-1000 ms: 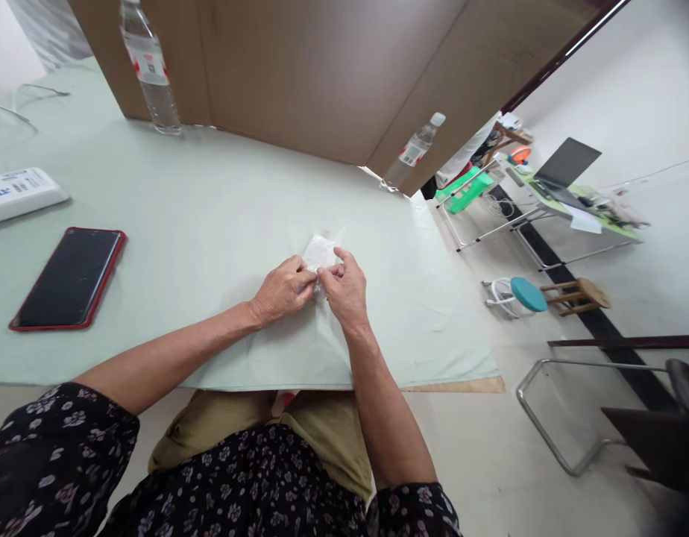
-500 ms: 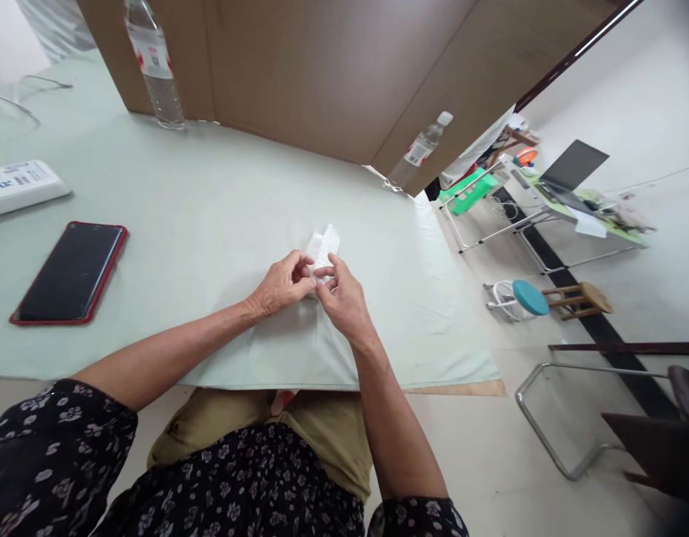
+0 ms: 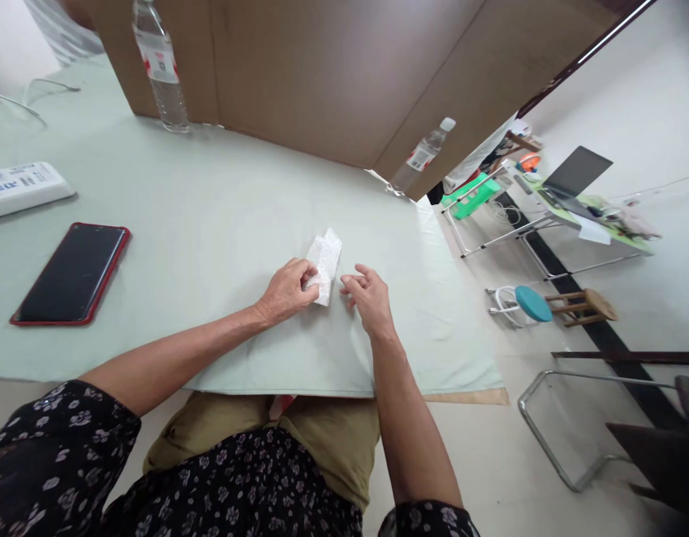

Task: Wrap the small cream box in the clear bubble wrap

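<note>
A folded white sheet [image 3: 326, 257] with a fine bumpy texture, like bubble wrap or tissue, lies in front of me on the cloth-covered table. My left hand [image 3: 291, 287] pinches its lower left edge between thumb and fingers. To the right of the sheet, my right hand [image 3: 367, 297] hovers apart from it, fingers loosely bent and spread, holding nothing.
Behind the sheet stands a large brown cardboard panel [image 3: 300, 82], with a clear bottle [image 3: 164, 74] at its left and another bottle [image 3: 423, 156] at its right. A red-cased phone [image 3: 70, 272] and a white box [image 3: 25, 186] lie left. Beyond the table's right edge are stools [image 3: 533, 303].
My right hand has let go of the white sheet and moved right, opening a gap. My left hand stays at the sheet's left edge, and more of the sheet shows.
</note>
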Available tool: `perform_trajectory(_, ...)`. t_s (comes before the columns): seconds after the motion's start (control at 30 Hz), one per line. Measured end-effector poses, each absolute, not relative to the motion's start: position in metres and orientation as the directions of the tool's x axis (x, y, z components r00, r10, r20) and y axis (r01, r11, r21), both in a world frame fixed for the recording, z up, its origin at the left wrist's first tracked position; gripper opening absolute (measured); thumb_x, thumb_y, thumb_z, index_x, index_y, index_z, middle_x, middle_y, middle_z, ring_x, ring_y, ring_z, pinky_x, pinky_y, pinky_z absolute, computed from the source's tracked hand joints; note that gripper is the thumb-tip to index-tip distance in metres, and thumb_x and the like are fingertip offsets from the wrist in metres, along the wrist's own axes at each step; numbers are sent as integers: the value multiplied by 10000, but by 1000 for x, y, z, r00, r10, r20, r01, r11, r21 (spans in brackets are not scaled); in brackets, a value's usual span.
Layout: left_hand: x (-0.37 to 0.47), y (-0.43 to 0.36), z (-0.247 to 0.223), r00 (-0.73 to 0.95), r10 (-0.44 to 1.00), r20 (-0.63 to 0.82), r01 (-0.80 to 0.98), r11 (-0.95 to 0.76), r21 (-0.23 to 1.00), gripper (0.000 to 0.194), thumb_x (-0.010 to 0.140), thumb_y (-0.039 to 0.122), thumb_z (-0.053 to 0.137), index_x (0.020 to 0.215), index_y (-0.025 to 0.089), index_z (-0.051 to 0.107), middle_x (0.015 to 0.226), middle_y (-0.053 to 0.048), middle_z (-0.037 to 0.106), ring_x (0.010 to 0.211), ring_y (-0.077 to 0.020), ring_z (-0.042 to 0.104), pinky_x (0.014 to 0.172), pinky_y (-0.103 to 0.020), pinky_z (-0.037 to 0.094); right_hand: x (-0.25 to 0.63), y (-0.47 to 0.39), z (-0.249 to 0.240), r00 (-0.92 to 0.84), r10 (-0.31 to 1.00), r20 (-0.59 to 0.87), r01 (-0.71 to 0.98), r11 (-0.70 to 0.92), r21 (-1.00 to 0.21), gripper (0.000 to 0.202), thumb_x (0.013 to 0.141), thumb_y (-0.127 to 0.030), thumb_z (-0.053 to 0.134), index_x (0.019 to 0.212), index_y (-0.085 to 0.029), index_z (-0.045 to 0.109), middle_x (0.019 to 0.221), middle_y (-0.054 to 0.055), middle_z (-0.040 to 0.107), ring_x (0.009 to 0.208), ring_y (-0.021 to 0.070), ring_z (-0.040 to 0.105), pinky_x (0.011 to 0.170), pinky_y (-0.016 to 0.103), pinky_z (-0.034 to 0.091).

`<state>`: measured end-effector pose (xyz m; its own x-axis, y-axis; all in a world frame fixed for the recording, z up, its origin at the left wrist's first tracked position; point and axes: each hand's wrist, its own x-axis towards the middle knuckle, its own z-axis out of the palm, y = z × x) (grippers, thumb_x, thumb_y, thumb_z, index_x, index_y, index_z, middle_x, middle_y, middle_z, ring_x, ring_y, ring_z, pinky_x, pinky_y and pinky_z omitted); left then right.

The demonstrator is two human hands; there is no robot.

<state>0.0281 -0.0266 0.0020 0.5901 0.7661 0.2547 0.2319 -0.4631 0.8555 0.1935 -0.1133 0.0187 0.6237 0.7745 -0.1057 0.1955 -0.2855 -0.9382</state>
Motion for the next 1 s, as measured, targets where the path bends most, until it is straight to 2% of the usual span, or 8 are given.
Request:
perform_trajectory(0.1,27,-27,0,603,755,257,243,-481,843,395,752,177,605,1147,171,611,801,17,535,676,-143,510,693,-301,496,199,-97,16,589,780,-211,90,-322,-942,691,680,-424,774,1252,-107,552,916,96,716,733,188,679,400,213,441)
perform_trajectory(0.23,25,-26,1,666,694,272,303,-586,752,590,804,195,556,1394,197,559,878,-15,540,737,-174,538,744,-336,508,198,-71,16,473,850,-231,57,-291,-955,575,589,-473,839,1012,-137,646,671,-1,653,484,104,536,336,202,361)
perform_trajectory(0.33,25,-25,2,700,667,254,344,-627,699,516,831,217,525,1335,233,633,873,-25,527,742,-185,542,731,-338,503,199,-59,17,422,877,-231,67,-284,-957,513,522,-488,869,836,-156,635,582,-46,599,393,57,424,325,201,323)
perform_trajectory(0.43,25,-25,1,694,671,262,354,-634,687,398,825,235,534,1183,225,706,865,-29,532,742,-183,548,719,-328,499,203,-54,16,415,880,-231,69,-284,-956,506,479,-475,878,773,-161,610,576,-44,594,420,66,442,339,204,330)
perform_trajectory(0.57,26,-25,1,687,676,268,345,-628,698,324,808,241,557,1087,230,721,849,-22,537,728,-172,551,712,-317,495,205,-53,11,391,897,-205,97,-262,-960,439,517,-471,839,742,-169,613,572,-51,574,460,78,451,367,199,317)
perform_trajectory(0.7,26,-23,0,685,679,265,326,-611,722,349,791,228,567,1106,220,714,818,-13,526,717,-166,549,706,-312,491,200,-55,6,374,921,-113,105,-163,-981,341,585,-448,791,667,-181,597,563,-61,535,510,83,445,464,217,362)
perform_trajectory(0.87,27,-21,-1,665,703,252,308,-566,765,357,763,213,592,1103,219,699,791,4,529,703,-154,544,700,-296,490,192,-63,7,376,925,-60,38,-81,-996,256,645,-406,768,718,-176,682,660,-31,630,644,129,553,643,273,466)
perform_trajectory(1.0,27,-24,1,610,766,205,323,-476,818,374,760,232,608,1132,196,608,797,16,552,719,-158,551,722,-312,498,190,-75,10,353,935,-23,94,-59,-994,244,698,-418,758,795,-194,744,807,4,711,777,183,631,774,334,517)
